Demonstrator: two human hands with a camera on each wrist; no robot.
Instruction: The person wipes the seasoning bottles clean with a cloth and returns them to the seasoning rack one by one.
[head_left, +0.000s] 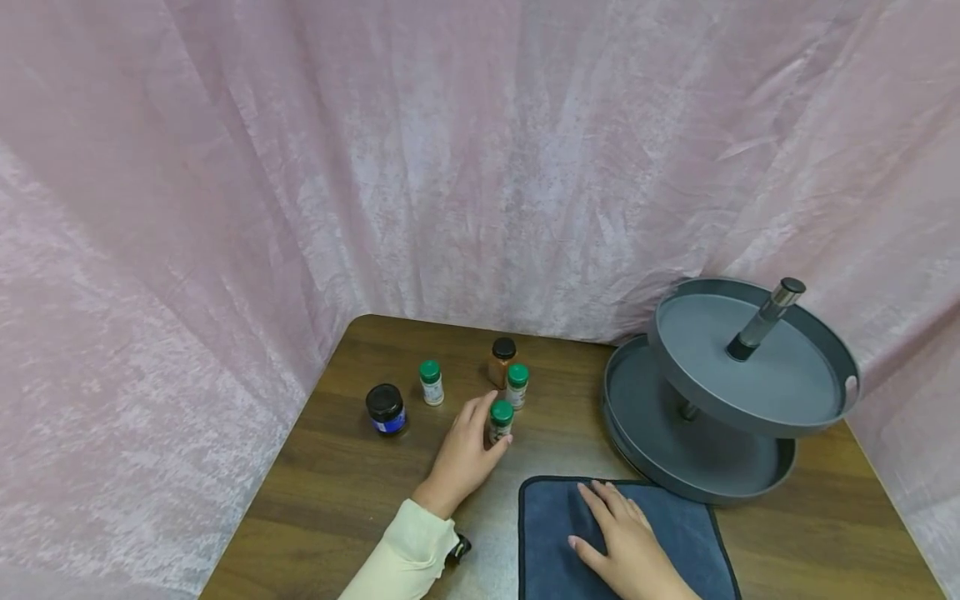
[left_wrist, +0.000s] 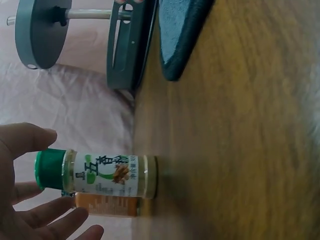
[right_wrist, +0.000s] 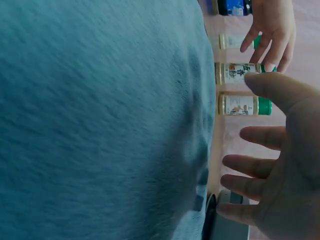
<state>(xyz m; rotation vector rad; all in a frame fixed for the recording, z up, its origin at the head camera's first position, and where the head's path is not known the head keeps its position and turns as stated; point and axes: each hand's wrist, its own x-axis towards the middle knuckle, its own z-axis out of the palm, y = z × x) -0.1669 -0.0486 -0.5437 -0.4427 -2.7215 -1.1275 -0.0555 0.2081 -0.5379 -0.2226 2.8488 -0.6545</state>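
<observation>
In the head view my left hand (head_left: 463, 457) is around the nearest green-capped spice bottle (head_left: 500, 422), fingers on its far side and thumb on its near side. The left wrist view has that bottle (left_wrist: 105, 174) upright on the table, its green cap between the thumb and the spread fingers of my left hand (left_wrist: 30, 185); contact is unclear. My right hand (head_left: 626, 542) lies over the dark blue cloth (head_left: 551, 533) with fingers spread and nothing held. In the right wrist view, the right hand (right_wrist: 280, 160) has extended fingers beside the cloth (right_wrist: 100, 120).
Behind the nearest bottle stand another green-capped bottle (head_left: 517, 387) and a black-capped brown bottle (head_left: 500, 367). A third green-capped bottle (head_left: 432, 385) and a black-lidded jar (head_left: 386, 410) are at the left. A grey two-tier tray (head_left: 697, 462) stands at the right, touching the cloth's back edge.
</observation>
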